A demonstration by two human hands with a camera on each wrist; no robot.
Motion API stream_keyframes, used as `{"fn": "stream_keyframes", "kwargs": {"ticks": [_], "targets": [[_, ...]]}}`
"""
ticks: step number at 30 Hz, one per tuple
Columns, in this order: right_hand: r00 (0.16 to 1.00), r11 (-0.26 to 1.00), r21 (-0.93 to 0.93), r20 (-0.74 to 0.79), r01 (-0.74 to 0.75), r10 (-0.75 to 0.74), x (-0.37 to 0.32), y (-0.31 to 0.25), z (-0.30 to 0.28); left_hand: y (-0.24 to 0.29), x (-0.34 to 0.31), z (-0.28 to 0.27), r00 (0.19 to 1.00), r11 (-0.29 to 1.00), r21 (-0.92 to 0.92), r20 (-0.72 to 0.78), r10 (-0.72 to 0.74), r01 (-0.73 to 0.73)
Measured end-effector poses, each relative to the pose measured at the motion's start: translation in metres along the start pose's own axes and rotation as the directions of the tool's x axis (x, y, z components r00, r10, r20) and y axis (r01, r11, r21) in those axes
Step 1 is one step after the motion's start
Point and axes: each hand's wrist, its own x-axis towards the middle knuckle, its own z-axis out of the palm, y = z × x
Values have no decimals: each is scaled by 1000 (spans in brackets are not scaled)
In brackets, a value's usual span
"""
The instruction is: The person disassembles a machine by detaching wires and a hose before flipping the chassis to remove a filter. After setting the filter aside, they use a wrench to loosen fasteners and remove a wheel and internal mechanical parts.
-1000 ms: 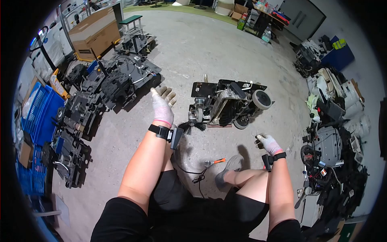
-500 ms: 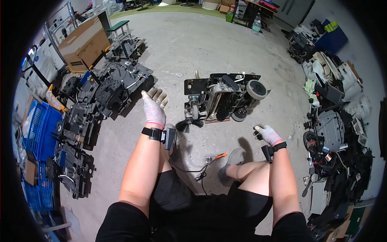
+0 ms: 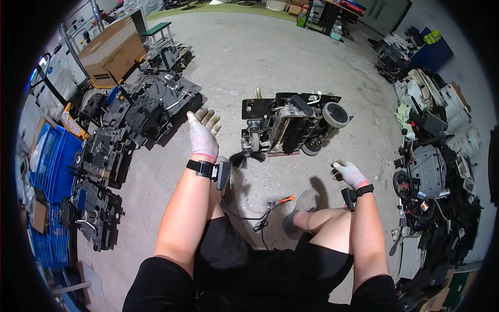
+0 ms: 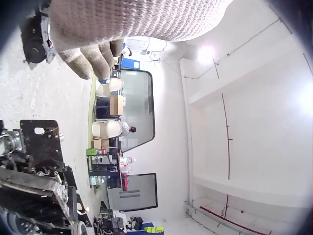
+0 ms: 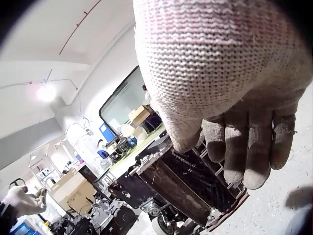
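On the floor ahead lies a machine chassis (image 3: 291,127) with grey wheels, a caster and a black bristle brush (image 3: 247,157) at its left end. My left hand (image 3: 203,134), in a white knit glove with dirty fingertips, is held in the air left of the chassis, fingers loosely extended and holding nothing. To the right and nearer me, my gloved right hand (image 3: 349,173) hovers apart from the chassis; its fingers (image 5: 259,152) stretch out straight in the right wrist view. Between my feet and the chassis lies an orange-handled adjustable wrench (image 3: 280,202).
A black cable (image 3: 260,224) lies near the wrench. Several similar black chassis units (image 3: 150,112) line the left, beside blue crates (image 3: 54,166) and a cardboard box (image 3: 112,52). Piled parts (image 3: 429,171) run along the right wall. A person (image 4: 128,129) appears far off behind a window.
The head view has shifted slightly, moving the whole scene a little in the frame. Both hands keep almost the same pose, and the chassis and wrench stay where they lie.
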Motion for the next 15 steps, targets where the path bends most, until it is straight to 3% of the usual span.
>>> {"fn": "stream_keyframes", "kwargs": {"ticks": [15], "targets": [[1000, 1000, -8, -1, -2, 2, 3, 2, 0, 4, -1, -1, 1000, 1000, 6, -3, 11, -11]]}}
